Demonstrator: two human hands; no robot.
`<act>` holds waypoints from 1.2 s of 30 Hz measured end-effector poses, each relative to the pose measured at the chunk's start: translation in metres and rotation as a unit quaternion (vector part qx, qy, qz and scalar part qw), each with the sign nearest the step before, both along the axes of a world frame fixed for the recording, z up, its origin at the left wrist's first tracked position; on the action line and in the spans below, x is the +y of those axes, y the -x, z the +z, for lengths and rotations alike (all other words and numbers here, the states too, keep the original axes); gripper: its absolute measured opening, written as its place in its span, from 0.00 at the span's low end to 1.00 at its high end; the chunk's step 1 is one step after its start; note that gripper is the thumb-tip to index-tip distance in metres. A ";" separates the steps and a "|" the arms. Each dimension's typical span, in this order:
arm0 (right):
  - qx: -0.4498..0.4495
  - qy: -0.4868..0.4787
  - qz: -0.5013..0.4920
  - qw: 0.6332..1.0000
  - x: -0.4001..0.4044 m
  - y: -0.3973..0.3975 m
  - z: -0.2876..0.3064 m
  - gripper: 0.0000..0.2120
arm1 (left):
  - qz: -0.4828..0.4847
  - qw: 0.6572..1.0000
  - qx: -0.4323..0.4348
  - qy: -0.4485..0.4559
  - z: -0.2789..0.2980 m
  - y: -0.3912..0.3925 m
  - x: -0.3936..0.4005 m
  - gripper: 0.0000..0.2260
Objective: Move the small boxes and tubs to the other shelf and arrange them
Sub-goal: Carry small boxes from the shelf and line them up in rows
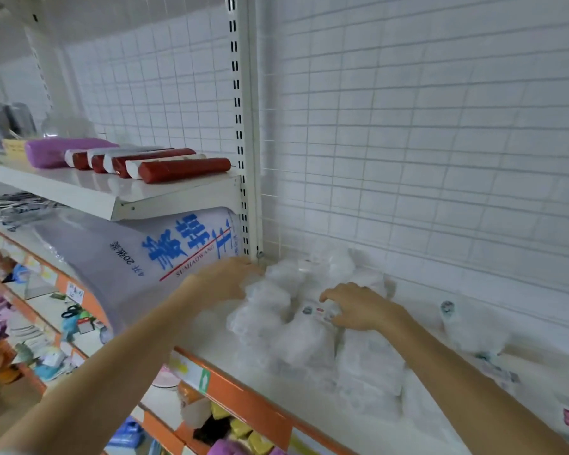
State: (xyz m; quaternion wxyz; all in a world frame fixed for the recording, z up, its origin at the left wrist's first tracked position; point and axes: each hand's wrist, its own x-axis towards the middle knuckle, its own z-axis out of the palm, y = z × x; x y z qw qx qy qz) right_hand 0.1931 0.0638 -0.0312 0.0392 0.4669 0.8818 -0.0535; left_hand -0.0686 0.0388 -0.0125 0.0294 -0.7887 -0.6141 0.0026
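**Both hands set on a cluster of wrapped white packs, lower centre of the frame**

The white shelf, edged with an orange price rail, is seen running from the lower centre towards the lower right of the frame, backed by a white wire grid panel. At its left end a large printed bag is wedged below an upper shelf on which dark red rolls are laid. The cluster of wrapped white packs, taken here to be the small boxes and tubs, is heaped directly between the two hands, its long axis running from the upright post at centre down towards the lower right. The left hand is placed against the cluster's upper-left flank; whether its fingers are closed round a pack cannot be told. The right hand is spread over the top, fingers bent onto a labelled pack, seemingly pressing rather than clasping. Both hands are judged equally near. A single similar pack is left well apart, at the right.
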 end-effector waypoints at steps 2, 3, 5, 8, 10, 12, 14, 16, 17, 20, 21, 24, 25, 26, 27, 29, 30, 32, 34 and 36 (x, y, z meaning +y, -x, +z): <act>-0.024 0.017 -0.012 1.000 0.008 0.010 -0.006 0.23 | -0.043 0.997 0.051 0.041 -0.003 0.004 0.018 0.33; -0.030 0.024 -0.019 0.999 0.011 0.013 -0.008 0.24 | -0.066 0.993 0.076 0.054 -0.004 0.004 0.024 0.34; -0.043 0.042 -0.030 0.998 0.015 0.018 -0.008 0.26 | -0.107 0.986 0.109 0.070 -0.008 0.001 0.034 0.35; -0.063 0.093 -0.055 0.992 0.023 0.021 -0.006 0.31 | -0.151 0.977 0.115 0.097 -0.011 -0.001 0.045 0.34; -0.080 0.120 -0.071 0.987 0.026 0.022 -0.006 0.37 | -0.174 0.972 0.111 0.111 -0.013 0.001 0.052 0.34; -0.086 0.125 -0.082 0.985 0.028 0.023 -0.006 0.39 | -0.185 0.968 0.116 0.121 -0.014 0.003 0.057 0.34; -0.080 0.123 -0.090 0.985 0.029 0.024 -0.006 0.39 | -0.188 0.968 0.106 0.125 -0.018 0.005 0.062 0.34; -0.069 0.124 -0.103 0.984 0.029 0.026 -0.008 0.38 | -0.184 0.972 0.064 0.132 -0.020 0.009 0.064 0.33; -0.062 0.124 -0.111 0.984 0.028 0.027 -0.009 0.36 | -0.183 0.973 0.027 0.135 -0.021 0.011 0.064 0.30; -0.024 0.108 -0.133 0.985 0.026 0.029 -0.011 0.26 | -0.172 0.970 -0.127 0.112 -0.023 0.017 0.063 0.22; -0.011 0.103 -0.135 0.985 0.025 0.029 -0.012 0.24 | -0.155 0.966 -0.179 0.106 -0.023 0.019 0.061 0.21; 0.000 0.108 -0.136 0.985 0.023 0.028 -0.015 0.28 | -0.096 0.940 -0.293 0.146 -0.024 0.020 0.059 0.19; 0.001 0.112 -0.136 0.984 0.023 0.027 -0.015 0.29 | -0.085 0.929 -0.318 0.168 -0.024 0.019 0.058 0.17; 0.006 0.119 -0.138 0.983 0.023 0.027 -0.013 0.29 | -0.078 0.919 -0.338 0.187 -0.023 0.020 0.058 0.14; 0.011 0.128 -0.142 0.982 0.023 0.027 -0.012 0.28 | -0.076 0.911 -0.351 0.203 -0.022 0.020 0.057 0.12; 0.027 0.135 -0.149 0.979 0.022 0.027 -0.011 0.26 | -0.069 0.897 -0.370 0.232 -0.020 0.020 0.053 0.11; 0.036 0.131 -0.151 0.979 0.022 0.028 -0.011 0.25 | -0.062 0.892 -0.378 0.239 -0.020 0.020 0.051 0.11; 0.046 0.113 -0.149 0.981 0.022 0.030 -0.012 0.25 | -0.042 0.891 -0.384 0.240 -0.021 0.018 0.048 0.12; 0.046 0.100 -0.145 0.983 0.023 0.034 -0.014 0.25 | -0.023 0.895 -0.381 0.232 -0.024 0.017 0.048 0.14; 0.041 0.092 -0.148 0.984 0.023 0.038 -0.014 0.26 | -0.020 0.902 -0.366 0.228 -0.028 0.019 0.047 0.17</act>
